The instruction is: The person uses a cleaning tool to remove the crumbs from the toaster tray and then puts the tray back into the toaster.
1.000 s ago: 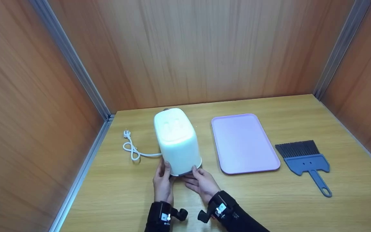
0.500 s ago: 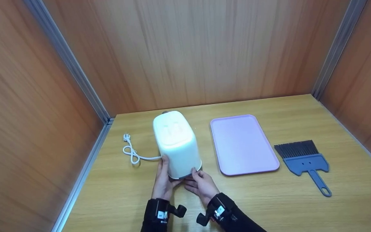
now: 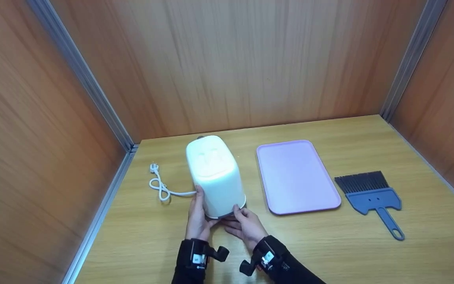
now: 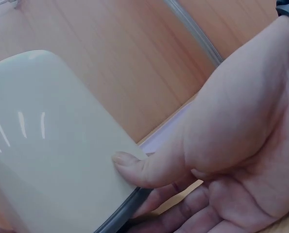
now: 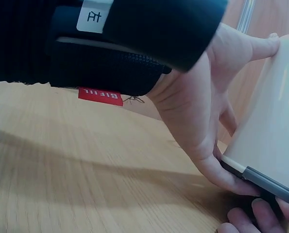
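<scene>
A rounded white toaster [image 3: 217, 177] with a dark base edge stands left of centre, its cord [image 3: 177, 193] running out to the left. My left hand [image 3: 198, 221] holds its near left corner, thumb up along the side and the other fingers down at the base. At the near right corner my right hand [image 3: 248, 227] grips the lower edge, thumb on the white wall. The left wrist view shows that right thumb [image 4: 134, 167] on the casing, with fingers bent below the dark rim. In the right wrist view, fingers [image 5: 239, 221] reach under the base, partly hidden.
A lilac tray [image 3: 298, 177] lies right of the toaster. Farther right is a blue hand brush [image 3: 373, 199] with dark bristles. The plug [image 3: 154, 168] rests on the wooden table [image 3: 140, 244]. Wood panels [image 3: 250, 67] enclose the back and both sides.
My left hand has slid a little up along the toaster's left side. The right hand keeps its hold on the lower edge. Tray and brush lie as before; the view has shifted slightly.
</scene>
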Demonstrator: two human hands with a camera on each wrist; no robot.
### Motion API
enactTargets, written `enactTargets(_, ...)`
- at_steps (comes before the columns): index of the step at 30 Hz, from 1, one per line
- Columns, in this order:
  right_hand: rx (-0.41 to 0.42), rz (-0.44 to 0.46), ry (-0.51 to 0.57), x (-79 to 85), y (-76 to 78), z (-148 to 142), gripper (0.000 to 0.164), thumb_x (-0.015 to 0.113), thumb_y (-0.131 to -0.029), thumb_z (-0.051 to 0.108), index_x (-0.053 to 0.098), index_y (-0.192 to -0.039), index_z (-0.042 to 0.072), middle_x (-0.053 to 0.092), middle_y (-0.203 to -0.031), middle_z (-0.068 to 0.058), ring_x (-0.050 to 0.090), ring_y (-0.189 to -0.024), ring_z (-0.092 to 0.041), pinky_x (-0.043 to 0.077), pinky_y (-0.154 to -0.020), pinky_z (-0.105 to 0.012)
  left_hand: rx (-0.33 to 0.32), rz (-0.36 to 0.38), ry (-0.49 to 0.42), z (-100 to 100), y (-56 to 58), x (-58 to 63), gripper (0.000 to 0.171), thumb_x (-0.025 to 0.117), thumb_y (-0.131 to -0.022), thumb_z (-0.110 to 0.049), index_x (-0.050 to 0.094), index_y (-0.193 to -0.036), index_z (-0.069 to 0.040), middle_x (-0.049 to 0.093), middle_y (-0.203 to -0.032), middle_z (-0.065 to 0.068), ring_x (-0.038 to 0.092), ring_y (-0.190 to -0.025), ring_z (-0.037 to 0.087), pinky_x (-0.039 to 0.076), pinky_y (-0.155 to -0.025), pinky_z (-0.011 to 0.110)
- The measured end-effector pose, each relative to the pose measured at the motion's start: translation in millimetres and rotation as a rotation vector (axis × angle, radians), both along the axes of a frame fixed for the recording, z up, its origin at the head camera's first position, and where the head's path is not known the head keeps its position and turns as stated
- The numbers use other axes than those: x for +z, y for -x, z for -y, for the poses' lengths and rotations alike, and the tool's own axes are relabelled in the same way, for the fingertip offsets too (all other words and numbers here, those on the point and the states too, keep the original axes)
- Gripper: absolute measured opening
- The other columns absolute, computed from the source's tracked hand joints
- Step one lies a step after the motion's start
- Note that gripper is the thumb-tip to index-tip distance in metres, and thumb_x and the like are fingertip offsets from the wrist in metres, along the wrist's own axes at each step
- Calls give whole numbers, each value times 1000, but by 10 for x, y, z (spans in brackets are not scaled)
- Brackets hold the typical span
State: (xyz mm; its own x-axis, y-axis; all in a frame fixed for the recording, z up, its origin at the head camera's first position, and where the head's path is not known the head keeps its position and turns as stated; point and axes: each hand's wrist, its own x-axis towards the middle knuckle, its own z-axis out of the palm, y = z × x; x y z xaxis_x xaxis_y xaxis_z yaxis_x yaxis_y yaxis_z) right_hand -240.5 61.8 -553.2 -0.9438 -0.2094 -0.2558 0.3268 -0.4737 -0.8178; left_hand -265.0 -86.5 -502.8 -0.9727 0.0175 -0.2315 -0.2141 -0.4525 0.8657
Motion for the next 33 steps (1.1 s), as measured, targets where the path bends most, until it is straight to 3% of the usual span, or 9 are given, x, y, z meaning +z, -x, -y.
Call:
enactTargets(6, -13, -8, -6, -12, -25, 5, 45, 48, -104, 38, 46, -120, -4, 64, -120, -26, 61, -116, -39, 51, -99, -49, -9, 6, 24, 10, -10, -12, 76, 49, -88, -72, 39, -147, -25, 44, -148, 13, 40, -133, 36, 40, -97, 64)
enactTargets(14, -46, -46, -18, -47, -69, 57, 36, 50, -104, 34, 50, -101, -2, 56, -131, -31, 62, -116, -34, 49, -101, -47, 15, 15, 37, 44, -42, -16, 85, 51, -87, -72, 29, -152, -22, 34, -153, 16, 31, -139, 42, 30, -104, 72)
enactTargets(23, -47, -84, -12, -106, -102, 45, 41, 47, -105, 32, 48, -109, -8, 52, -134, -34, 58, -120, -37, 48, -102, -48, 31, 16, -3, -1, -60, -30, 83, 51, -87, -72, 35, -148, -19, 37, -151, 14, 30, -138, 38, 28, -104, 70)
enactTargets(33, -78, -62, -4, -99, -80, 42, 32, 54, -102, 32, 50, -94, 1, 58, -130, -28, 62, -115, -34, 50, -101, -46, 11, 11, -10, 5, -31, -9, 82, 51, -85, -75, 38, -148, -24, 41, -151, 11, 33, -139, 35, 29, -105, 66)
